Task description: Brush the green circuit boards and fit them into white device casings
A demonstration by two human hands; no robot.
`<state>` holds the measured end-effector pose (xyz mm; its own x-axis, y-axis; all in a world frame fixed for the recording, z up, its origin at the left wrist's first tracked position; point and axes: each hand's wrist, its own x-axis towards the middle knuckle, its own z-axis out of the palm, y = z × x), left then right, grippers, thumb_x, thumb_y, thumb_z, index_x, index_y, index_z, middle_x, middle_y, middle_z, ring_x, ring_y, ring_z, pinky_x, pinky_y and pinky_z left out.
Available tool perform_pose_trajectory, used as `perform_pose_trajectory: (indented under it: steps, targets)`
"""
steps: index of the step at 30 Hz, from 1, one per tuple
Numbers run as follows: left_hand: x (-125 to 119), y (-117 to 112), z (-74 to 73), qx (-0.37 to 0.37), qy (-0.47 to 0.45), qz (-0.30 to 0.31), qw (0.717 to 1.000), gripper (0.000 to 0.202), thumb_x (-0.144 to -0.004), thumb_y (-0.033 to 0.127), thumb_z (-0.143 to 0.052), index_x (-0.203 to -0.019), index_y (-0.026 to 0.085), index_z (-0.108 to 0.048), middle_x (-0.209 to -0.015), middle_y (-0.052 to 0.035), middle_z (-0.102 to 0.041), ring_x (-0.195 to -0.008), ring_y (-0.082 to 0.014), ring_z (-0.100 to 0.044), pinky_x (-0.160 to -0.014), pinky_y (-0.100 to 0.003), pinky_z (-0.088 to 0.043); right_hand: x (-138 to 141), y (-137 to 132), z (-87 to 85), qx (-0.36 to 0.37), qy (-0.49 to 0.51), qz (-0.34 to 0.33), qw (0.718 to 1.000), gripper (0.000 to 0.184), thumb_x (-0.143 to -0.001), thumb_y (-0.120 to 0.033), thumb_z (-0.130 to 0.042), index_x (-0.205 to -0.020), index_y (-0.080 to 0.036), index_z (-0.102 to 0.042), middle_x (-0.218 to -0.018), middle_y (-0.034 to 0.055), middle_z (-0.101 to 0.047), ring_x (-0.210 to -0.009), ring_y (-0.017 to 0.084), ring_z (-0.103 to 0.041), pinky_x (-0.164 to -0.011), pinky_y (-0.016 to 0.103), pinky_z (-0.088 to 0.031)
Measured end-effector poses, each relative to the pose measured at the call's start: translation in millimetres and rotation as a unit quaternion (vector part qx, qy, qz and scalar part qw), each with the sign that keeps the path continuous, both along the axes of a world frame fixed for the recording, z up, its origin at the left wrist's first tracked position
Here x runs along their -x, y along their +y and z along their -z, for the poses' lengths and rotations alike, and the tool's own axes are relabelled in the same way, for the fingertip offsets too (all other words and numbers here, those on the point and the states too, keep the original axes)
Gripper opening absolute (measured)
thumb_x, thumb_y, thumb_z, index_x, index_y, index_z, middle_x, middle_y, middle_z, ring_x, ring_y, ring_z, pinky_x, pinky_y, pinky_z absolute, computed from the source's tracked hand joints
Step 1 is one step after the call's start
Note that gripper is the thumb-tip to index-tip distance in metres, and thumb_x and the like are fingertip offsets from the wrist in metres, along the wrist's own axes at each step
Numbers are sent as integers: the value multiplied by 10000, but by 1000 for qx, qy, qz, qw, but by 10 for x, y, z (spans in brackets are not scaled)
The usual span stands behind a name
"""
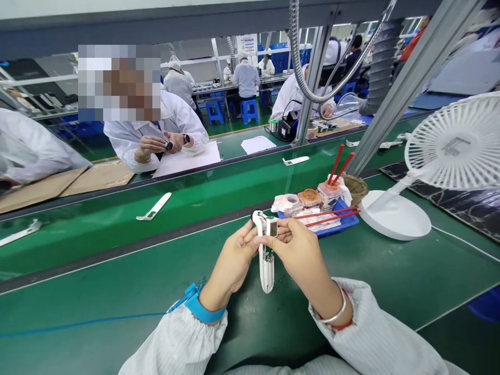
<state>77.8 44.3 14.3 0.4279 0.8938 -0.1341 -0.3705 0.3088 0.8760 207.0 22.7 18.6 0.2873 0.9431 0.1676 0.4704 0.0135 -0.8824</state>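
Both my hands hold one long white plastic housing point(266, 271) upright above the green bench. My left hand point(233, 260) pinches its upper left side, fingers closed on it. My right hand point(300, 252) grips the top from the right, thumb pressing near a small metal part and a green circuit board set in the housing. A blue strap with a blue cord is on my left wrist point(201, 309). A silver bangle and a red band sit on my right wrist.
A blue tray point(344, 221) just beyond my hands carries tape rolls, small pots and red sticks. A white desk fan point(449, 151) stands at right. White housings point(154, 207) lie on the green conveyor. A person in a white coat point(172, 133) works opposite.
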Motion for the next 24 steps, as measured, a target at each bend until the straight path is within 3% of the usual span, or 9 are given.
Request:
perform_pose_trajectory:
  steps: [6,18,24]
  targets:
    - [-24,-25,32,12,-49,0,999,622,-798,180,-631,-1369,165,-384,-1243,-140,-589,-1106,-247,-566,-941,-337,-418,29,10,55,2,-7,5,1000,209,-660,-284,-741,-788,-184,-610,-745,24,-630,-665,183,-576,-625,327,-468]
    - [-30,23,131,2,-58,-46,997,587,-753,192,-682,-1288,218,-444,-1232,-102,-602,-1097,-222,-574,-932,-328,-428,14,59,11,-14,-14,13,1000,241,-661,-360,-729,-724,-192,-569,-703,22,-636,-626,177,-576,-583,308,-468]
    - [-55,-6,154,16,-94,-50,994,506,-760,166,-667,-1226,214,-476,-1184,-78,-626,-1068,-200,-588,-959,-338,-412,48,36,42,-27,-30,23,999,224,-672,-310,-729,-737,-191,-551,-696,18,-619,-622,175,-571,-597,308,-464]
